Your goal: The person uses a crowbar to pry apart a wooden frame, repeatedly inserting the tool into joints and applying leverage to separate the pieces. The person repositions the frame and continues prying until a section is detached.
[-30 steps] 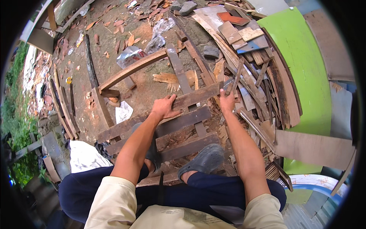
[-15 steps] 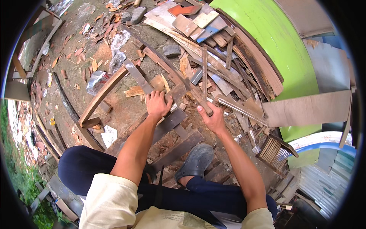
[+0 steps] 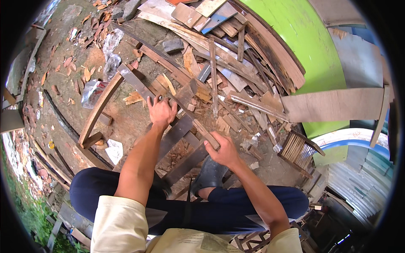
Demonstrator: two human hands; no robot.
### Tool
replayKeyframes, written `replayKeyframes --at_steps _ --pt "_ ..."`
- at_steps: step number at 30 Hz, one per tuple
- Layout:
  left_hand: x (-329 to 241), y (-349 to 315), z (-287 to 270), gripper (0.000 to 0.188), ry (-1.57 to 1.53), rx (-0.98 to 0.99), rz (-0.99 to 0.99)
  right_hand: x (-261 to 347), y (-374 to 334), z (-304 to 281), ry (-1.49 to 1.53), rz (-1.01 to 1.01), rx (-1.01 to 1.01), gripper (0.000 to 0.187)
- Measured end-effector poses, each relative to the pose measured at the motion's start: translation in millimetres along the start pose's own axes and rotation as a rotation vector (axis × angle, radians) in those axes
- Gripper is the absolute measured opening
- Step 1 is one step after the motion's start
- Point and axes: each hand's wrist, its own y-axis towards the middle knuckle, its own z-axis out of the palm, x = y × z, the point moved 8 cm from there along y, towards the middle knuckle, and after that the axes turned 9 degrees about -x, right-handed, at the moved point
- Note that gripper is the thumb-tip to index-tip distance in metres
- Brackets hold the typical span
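Note:
My right hand (image 3: 223,149) is wrapped round the wooden handle of what looks like a machete (image 3: 203,130). Its narrow dark blade, seen nearly edge-on, points up and left toward my other hand. My left hand (image 3: 162,111) is closed over a dark wooden board (image 3: 137,82), its fingertips on the far side. That board seems to belong to a wooden frame with a curved leg (image 3: 100,110) at the left and dark slats (image 3: 179,135) nearer my legs. A board end (image 3: 187,90) lies beside the blade tip.
Wood scraps and planks (image 3: 236,63) are heaped ahead to the right, beside a large green panel (image 3: 312,46). A slatted wooden piece (image 3: 297,152) lies at the right. Stones (image 3: 173,45), plastic bags (image 3: 90,93) and dry leaves litter the ground. My shoe (image 3: 209,175) is near the slats.
My right hand has come down and left with the machete, whose blade now shows edge-on. My left hand stays on the board, its fingers slightly shifted. The whole view has moved a little.

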Motion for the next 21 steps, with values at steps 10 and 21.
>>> replayKeyframes --at_steps 10,21 --pt "-1 3 3 0.064 -0.009 0.011 -0.020 2 13 -9 0.078 0.097 -0.058 0.040" --pt "0 3 -1 0.057 0.033 0.004 0.008 20 1 -17 0.031 0.143 0.078 0.047"
